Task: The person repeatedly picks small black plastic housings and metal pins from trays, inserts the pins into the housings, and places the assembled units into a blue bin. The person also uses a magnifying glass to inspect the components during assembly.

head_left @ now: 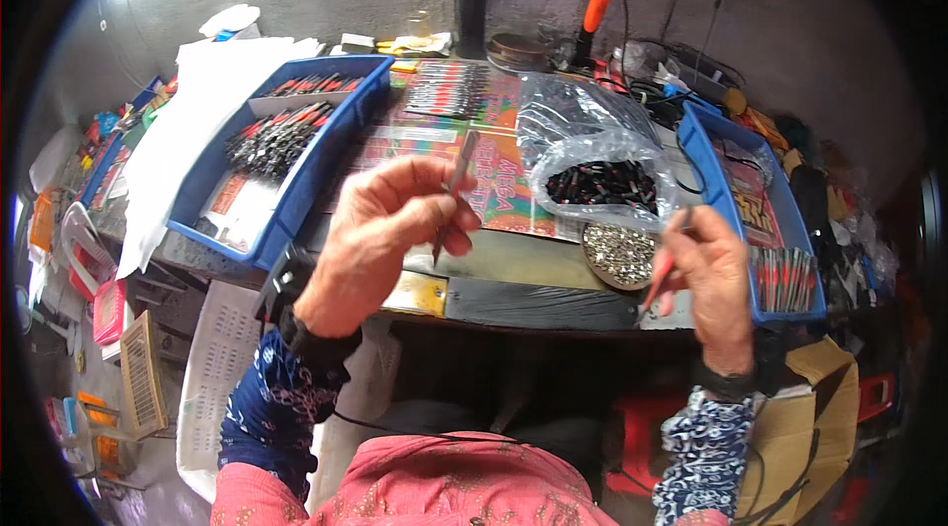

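My left hand (395, 215) pinches a slim grey-brown, pen-shaped rod (461, 165) between thumb and fingers, tilted above the bench. My right hand (703, 274) is closed on a slim red piece with a dark pointed end (660, 274), slanting down toward the bench's front edge. Just left of that hand, a round dish (619, 255) holds small shiny metal parts. Behind the dish sits an open clear plastic bag (553, 170) with many short black parts (602, 185). Flat printed sheets (494, 180) cover the bench top between my hands.
Left stands a blue tray (281, 215) of black-and-red slim pieces; right, another blue tray (706, 180) holds a row of silver-and-red ones. Similar pieces (449, 89) lie at the back, near a black flask (470, 7) and an orange-handled tool (597, 4). Cables trail behind.
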Demonstrator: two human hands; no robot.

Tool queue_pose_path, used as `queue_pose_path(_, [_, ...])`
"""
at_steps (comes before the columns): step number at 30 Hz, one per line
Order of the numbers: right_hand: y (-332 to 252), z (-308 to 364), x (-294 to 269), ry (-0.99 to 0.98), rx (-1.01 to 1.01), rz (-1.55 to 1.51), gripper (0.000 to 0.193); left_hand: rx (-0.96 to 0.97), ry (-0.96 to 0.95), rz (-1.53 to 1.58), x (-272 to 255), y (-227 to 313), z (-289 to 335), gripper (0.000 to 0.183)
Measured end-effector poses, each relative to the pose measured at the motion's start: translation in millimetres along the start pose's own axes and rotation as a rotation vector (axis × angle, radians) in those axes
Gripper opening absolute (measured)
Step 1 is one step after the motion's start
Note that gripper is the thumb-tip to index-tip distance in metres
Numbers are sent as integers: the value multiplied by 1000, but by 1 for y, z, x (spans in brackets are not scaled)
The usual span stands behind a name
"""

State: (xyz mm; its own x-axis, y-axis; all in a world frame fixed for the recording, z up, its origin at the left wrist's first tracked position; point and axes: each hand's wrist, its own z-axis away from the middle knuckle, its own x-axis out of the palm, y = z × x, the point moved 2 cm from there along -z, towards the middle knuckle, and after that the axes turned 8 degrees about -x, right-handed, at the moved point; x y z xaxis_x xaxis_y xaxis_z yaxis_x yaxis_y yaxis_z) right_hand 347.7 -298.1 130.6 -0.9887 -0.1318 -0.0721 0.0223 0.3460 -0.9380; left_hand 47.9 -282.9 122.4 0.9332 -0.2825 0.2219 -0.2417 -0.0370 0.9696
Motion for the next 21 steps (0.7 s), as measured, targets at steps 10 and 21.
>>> queue_pose_path(10, [5,28,55,-263,218,-278,33,-168,-59,230,41,-38,34,17])
queue_pose_path(21, [9,43,75,-179,139,-115,39,-242,-100,141,50,-48,39,16])
